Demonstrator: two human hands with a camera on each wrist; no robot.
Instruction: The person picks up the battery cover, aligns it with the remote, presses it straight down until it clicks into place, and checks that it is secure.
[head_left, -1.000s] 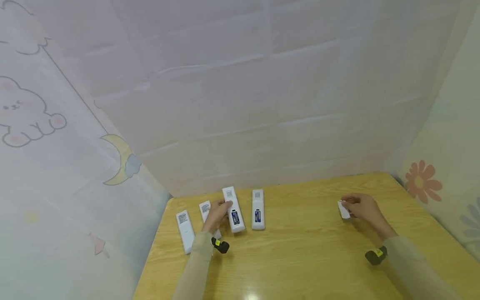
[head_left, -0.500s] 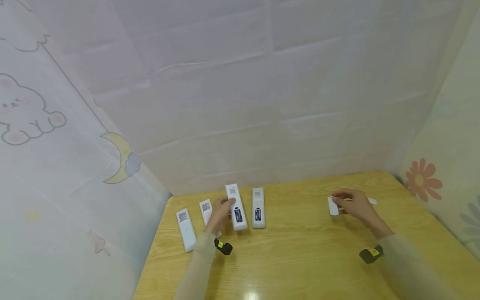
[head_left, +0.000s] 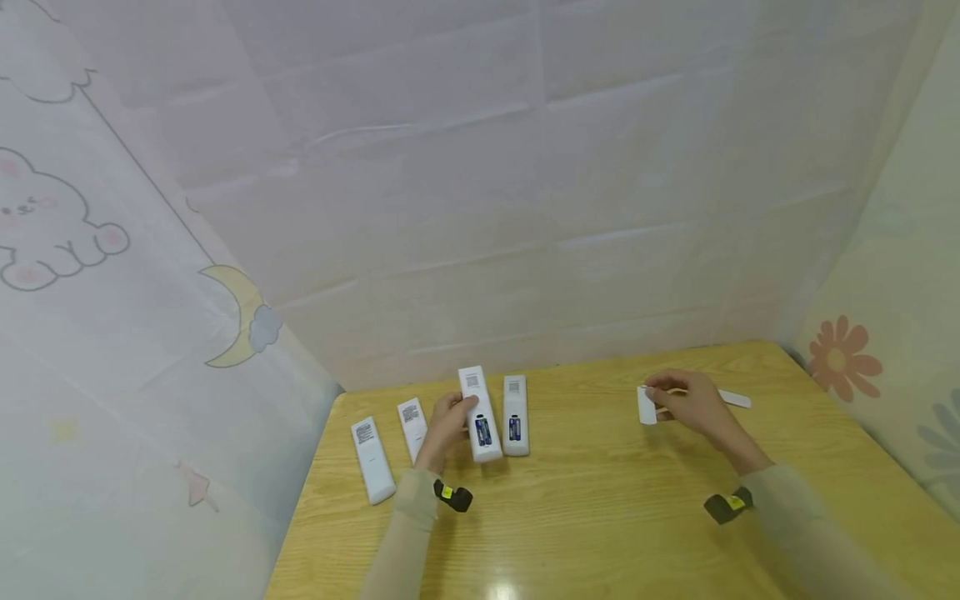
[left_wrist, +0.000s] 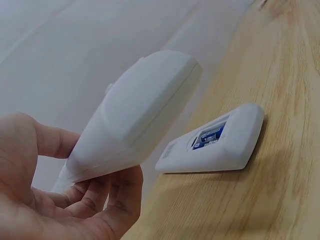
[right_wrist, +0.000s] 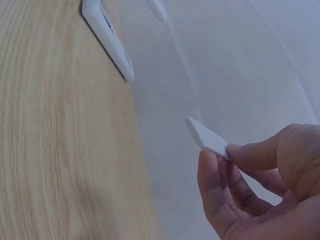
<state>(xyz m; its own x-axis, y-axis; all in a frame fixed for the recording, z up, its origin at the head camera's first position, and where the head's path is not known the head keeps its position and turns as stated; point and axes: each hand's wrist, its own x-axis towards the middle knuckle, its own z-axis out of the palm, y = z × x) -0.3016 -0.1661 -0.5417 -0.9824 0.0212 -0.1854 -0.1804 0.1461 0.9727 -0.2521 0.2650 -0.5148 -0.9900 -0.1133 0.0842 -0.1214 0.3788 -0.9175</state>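
Note:
My left hand [head_left: 447, 425] grips a white remote control [head_left: 478, 406] by its side, back up, with two blue batteries showing in its uncovered compartment. In the left wrist view the held remote [left_wrist: 145, 105] is raised off the table, thumb on one face and fingers curled beneath. Just right of it lies a second remote [head_left: 515, 396], its battery compartment also uncovered. Between thumb and fingertips my right hand [head_left: 688, 402] pinches a small white battery cover [head_left: 647, 406]. The right wrist view shows this cover [right_wrist: 207, 137] held in the air by one end.
Two more white remotes, the outer one [head_left: 372, 462] and the inner one [head_left: 412, 423], lie face down at the left; the left hand partly hides the inner one. Another white cover [head_left: 735, 399] lies behind the right hand. Fabric-covered walls border the wooden table [head_left: 585, 517].
My left hand has lifted the remote and shifted right, toward the second remote. My right hand has carried the battery cover up and leftward, uncovering the other cover on the table.

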